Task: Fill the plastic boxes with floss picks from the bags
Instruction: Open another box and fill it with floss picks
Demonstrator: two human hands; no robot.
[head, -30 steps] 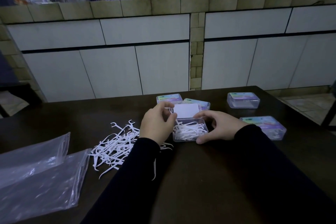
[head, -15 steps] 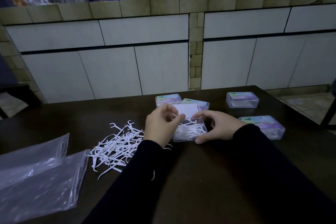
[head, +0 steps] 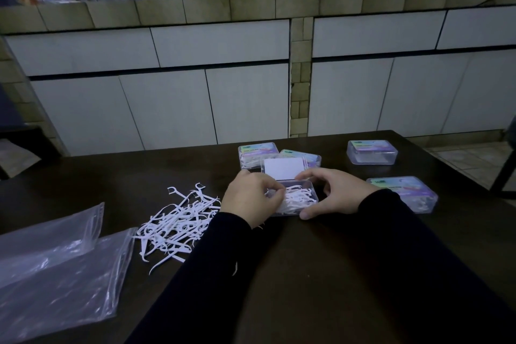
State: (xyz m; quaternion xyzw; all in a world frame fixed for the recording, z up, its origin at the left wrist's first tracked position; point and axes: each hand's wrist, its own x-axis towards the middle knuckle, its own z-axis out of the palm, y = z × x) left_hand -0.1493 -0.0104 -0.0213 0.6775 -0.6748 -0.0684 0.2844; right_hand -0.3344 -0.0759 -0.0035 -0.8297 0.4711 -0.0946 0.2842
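Picks [head: 296, 198] look light, springy, tangle-prone (pinch by handles); left hand [head: 252, 198] pinches some inside the box [head: 312, 195]; right hand [head: 337, 190], fingers curled, grips its end.

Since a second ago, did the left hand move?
Yes. The left hand has come down from the open box's raised lid onto the floss picks inside, toward the person; the box stayed beside the loose pile.

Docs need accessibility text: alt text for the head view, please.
Two hands work at an open plastic box of floss picks on a dark table: the left hand tucks picks in, the right hand holds the box. Loose floss picks and plastic bags lie left; four closed boxes sit beyond.
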